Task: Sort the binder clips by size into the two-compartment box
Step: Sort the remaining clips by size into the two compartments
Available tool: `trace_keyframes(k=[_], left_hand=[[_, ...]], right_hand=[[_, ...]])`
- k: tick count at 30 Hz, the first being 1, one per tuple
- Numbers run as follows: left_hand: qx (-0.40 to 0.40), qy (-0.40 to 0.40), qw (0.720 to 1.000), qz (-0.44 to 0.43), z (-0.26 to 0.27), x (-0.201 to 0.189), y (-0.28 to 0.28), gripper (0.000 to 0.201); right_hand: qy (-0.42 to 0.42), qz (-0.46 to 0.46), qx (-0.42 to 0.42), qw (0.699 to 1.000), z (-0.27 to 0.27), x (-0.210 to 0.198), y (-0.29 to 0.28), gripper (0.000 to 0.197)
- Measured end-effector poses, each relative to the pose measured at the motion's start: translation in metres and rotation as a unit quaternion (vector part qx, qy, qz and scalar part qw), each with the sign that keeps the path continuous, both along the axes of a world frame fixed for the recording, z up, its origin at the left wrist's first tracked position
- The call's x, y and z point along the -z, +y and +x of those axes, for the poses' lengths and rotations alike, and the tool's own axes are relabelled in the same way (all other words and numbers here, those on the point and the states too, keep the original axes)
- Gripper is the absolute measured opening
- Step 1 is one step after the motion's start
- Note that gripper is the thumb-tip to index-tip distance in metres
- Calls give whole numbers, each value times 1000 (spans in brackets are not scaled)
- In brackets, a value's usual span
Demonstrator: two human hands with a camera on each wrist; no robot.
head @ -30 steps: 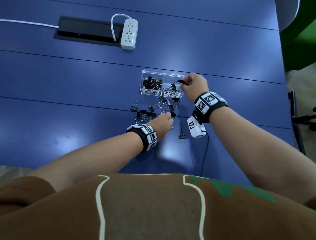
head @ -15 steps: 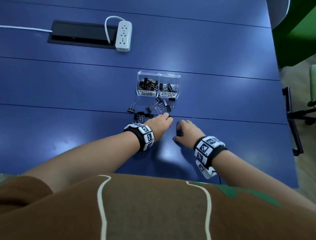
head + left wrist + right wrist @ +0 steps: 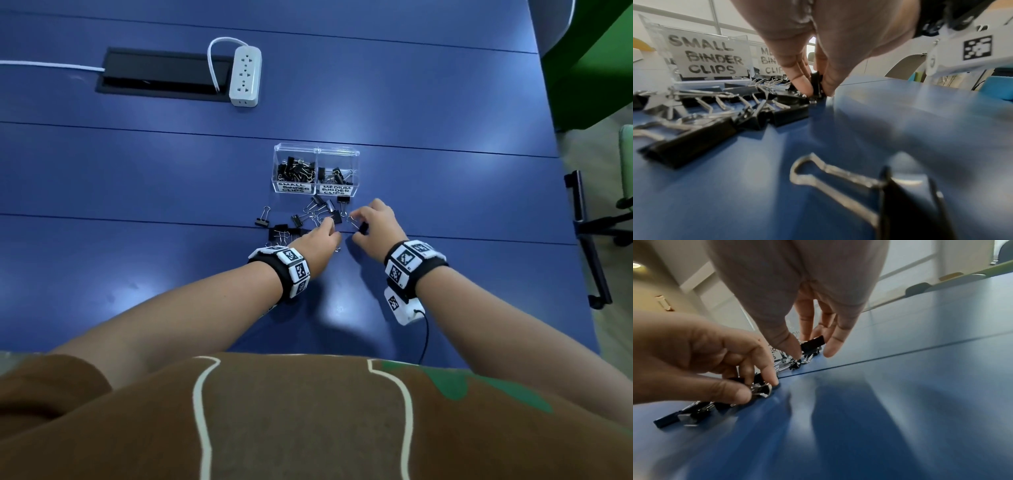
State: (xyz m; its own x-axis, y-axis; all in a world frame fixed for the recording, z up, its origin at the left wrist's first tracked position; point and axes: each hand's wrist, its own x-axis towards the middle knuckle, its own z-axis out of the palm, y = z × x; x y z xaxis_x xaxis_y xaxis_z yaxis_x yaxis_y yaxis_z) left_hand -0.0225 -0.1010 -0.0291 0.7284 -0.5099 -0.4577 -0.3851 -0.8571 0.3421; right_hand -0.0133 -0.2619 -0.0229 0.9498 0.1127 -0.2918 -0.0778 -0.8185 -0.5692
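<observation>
Fingers (image 3: 797,76) of the left hand (image 3: 317,240) pinch a black binder clip (image 3: 816,84) at the near edge of the loose pile (image 3: 305,219), thumb on one side and fingertips on the other, right down at the blue worktop (image 3: 137,171). The right hand (image 3: 375,222) has its fingers curled round another black clip (image 3: 363,227), whose wire handle pokes out toward the pile.

One clear two-compartment box (image 3: 317,150) stands just beyond the pile. Its left compartment, labelled SMALL BINDER CLIPS, is well filled; the right one, labelled MEDIUM BINDER CLIPS, holds fewer. The clips inside overlap too much to count. About ten clips lie loose between the box and the two hands, one of them (image 3: 263,218) a little apart on the left, and one more (image 3: 879,186) shows blurred beneath the left wrist.

One white power strip (image 3: 245,76) lies far back beside a black cable hatch (image 3: 161,73).

Half a second ago the right hand was low on the worktop, nearer the body, over a lone clip; now it is up beside the pile with a clip in its grasp. The left hand has stayed at the pile's near edge.
</observation>
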Motion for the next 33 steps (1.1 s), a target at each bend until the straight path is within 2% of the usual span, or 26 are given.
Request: trace_keyframes(k=[3,5,7,13,16,18,23,25,28,33], left_hand=[[28,-33,999,19,-2,0,6,8],[31,-37,999,14,-7,2,7,14],[11,-41,999,-6,-10,5,11,17],[31,-88,995,-19,-14,0,13,23],[2,-42,998,-36,-10,-2,13,17],[-31,-33,996,-71,-3,-5,12,16],[-120,-80,975,-167,45,-25,2,30],[-139,-92,970,-176,71,-36,-3,35],[-150,-90,971,-162,100,-44,-9,27],[-189,-68,963,-179,117,-47,-9,20]], right_hand=[[-9,-32,-65,997,16,-2,15,36],[8,-62,-87,994,22,-2,25,37],[21,-86,-95,992,24,0,31,34],[11,-97,-89,991,16,6,32,16],[14,-80,-69,994,12,9,26,12],[18,-64,-45,997,9,11,22,17],[25,-64,-26,997,-1,13,13,18],[26,-50,-21,998,-4,13,11,14],[54,-34,-19,998,-4,8,9,7],[98,-81,-33,991,4,-3,4,10]])
